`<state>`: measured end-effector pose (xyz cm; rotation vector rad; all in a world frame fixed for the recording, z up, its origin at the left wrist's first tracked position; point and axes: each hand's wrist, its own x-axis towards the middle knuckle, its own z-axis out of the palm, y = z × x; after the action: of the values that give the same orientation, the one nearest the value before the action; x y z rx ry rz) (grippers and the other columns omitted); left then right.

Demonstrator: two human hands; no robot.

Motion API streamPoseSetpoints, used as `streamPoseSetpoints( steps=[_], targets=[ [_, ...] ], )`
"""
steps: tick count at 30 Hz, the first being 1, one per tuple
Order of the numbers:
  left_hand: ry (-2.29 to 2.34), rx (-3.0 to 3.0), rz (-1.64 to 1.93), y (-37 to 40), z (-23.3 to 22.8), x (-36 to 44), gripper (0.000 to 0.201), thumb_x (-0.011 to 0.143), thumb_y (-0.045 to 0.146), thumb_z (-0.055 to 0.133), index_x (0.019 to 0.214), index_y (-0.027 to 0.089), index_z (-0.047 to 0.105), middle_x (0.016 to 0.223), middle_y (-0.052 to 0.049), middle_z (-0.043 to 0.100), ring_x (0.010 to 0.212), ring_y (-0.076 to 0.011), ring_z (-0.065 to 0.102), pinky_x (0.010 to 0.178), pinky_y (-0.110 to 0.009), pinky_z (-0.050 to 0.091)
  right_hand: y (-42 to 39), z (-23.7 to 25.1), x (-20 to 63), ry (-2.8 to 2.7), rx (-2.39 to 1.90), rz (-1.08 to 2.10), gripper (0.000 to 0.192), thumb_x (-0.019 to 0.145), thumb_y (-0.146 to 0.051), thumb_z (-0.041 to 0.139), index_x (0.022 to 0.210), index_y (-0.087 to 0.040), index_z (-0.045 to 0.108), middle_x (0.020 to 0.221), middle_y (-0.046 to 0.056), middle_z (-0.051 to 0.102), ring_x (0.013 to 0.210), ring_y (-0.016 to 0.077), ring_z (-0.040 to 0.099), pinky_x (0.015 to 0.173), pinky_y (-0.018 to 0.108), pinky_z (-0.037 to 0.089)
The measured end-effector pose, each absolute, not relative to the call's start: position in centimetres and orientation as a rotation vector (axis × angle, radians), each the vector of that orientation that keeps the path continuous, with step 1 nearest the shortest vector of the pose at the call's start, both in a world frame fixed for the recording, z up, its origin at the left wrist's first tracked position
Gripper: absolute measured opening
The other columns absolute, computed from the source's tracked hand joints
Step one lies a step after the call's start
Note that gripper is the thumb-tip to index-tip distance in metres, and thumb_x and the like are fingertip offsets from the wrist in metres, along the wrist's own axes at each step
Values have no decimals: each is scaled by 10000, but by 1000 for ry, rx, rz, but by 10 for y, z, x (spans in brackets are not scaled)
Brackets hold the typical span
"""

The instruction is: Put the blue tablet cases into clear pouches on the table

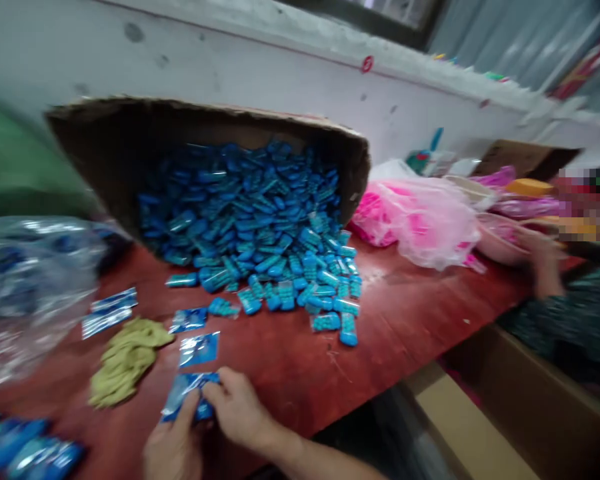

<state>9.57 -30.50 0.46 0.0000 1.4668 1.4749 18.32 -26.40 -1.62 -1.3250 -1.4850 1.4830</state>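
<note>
At the front of the red table, my left hand [177,437] and my right hand [243,410] are both closed on one blue-and-clear plastic packet [180,390]. Just beyond it lies a similar flat blue packet [199,349], with another blue packet [189,319] behind that. A crumpled yellow-green glove or cloth [127,360] rests left of the packets. Farther back, a cardboard box [105,133] lies open towards me, and many small blue wrapped pieces [260,220] spill from it onto the table. What the held packet contains is blurred.
Filled blue packets [30,447] lie at the near left, below a large clear plastic bag [35,280]. Pink items in a bag [420,220] stand right of the box. Another person's hand [543,260] is at a pink bowl [500,240]. An open carton [480,413] sits below the table edge.
</note>
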Motion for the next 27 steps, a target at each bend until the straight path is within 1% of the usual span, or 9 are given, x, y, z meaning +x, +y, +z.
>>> streamPoseSetpoints(
  steps=[2, 3, 7, 10, 14, 18, 21, 24, 27],
  targets=[
    [1480, 11, 1507, -302, 5, 99, 105, 594, 136, 673, 680, 146, 614, 614, -8, 609, 536, -138, 550, 439, -220, 424, -264, -18, 183, -1346, -1214, 1610, 133, 746, -204, 460, 623, -168, 495, 566, -56, 443, 512, 73, 401, 438, 157, 325],
    [1462, 32, 1509, -300, 5, 101, 120, 566, 145, 691, 656, 132, 613, 600, -9, 611, 508, -130, 537, 427, -221, 418, -263, -19, 182, -1289, -1164, 1683, 123, 736, -205, 465, 620, -168, 478, 556, -59, 438, 494, 71, 397, 437, 161, 332],
    [1448, 128, 1541, -299, 3, 106, 232, 481, 209, 750, 636, 107, 610, 523, 23, 584, 436, -87, 490, 410, -199, 391, -262, -23, 183, -1187, -1075, 1811, 116, 718, -227, 497, 629, -169, 452, 550, -64, 437, 473, 65, 394, 446, 167, 347],
    [1414, 52, 1575, -299, 2, 109, 267, 446, 236, 763, 621, 110, 606, 513, 21, 590, 425, -90, 493, 396, -203, 380, -265, -24, 182, -1263, -1160, 1706, 175, 762, -278, 469, 625, -184, 414, 553, -65, 416, 484, 72, 395, 424, 164, 323],
    [1338, -26, 1561, -296, 1, 113, 259, 440, 225, 766, 601, 110, 598, 496, 21, 583, 409, -85, 482, 380, -201, 359, -269, -18, 181, -1440, -1233, 1504, 224, 815, -302, 411, 620, -201, 364, 567, -60, 392, 530, 84, 406, 456, 168, 331],
    [1325, -49, 1571, -295, 0, 112, 259, 451, 243, 768, 548, 122, 561, 435, 45, 530, 372, -64, 442, 380, -194, 357, -269, -11, 184, -1508, -1221, 1503, 252, 847, -331, 354, 628, -207, 352, 580, -59, 379, 507, 81, 413, 438, 168, 331],
    [1253, 59, 1451, -298, 4, 105, 265, 491, 281, 755, 608, 115, 585, 494, 12, 573, 421, -94, 499, 404, -213, 391, -264, -7, 190, -1542, -1175, 1531, 255, 851, -333, 358, 634, -199, 368, 567, -66, 384, 498, 75, 411, 445, 168, 328],
    [1255, 158, 1331, -301, 7, 97, 294, 507, 271, 750, 701, 103, 608, 583, -31, 625, 472, -124, 545, 410, -224, 405, -254, -1, 200, -1693, -1147, 1444, 271, 839, -294, 402, 592, -182, 409, 543, -67, 394, 517, 73, 406, 479, 169, 323],
    [1360, 93, 1340, -301, 3, 92, 285, 466, 240, 763, 647, 118, 578, 491, -7, 589, 414, -124, 518, 368, -219, 387, -233, 7, 207, -1988, -1152, 1203, 287, 850, -289, 415, 595, -177, 484, 577, -49, 473, 578, 93, 468, 533, 184, 354]
  ],
)
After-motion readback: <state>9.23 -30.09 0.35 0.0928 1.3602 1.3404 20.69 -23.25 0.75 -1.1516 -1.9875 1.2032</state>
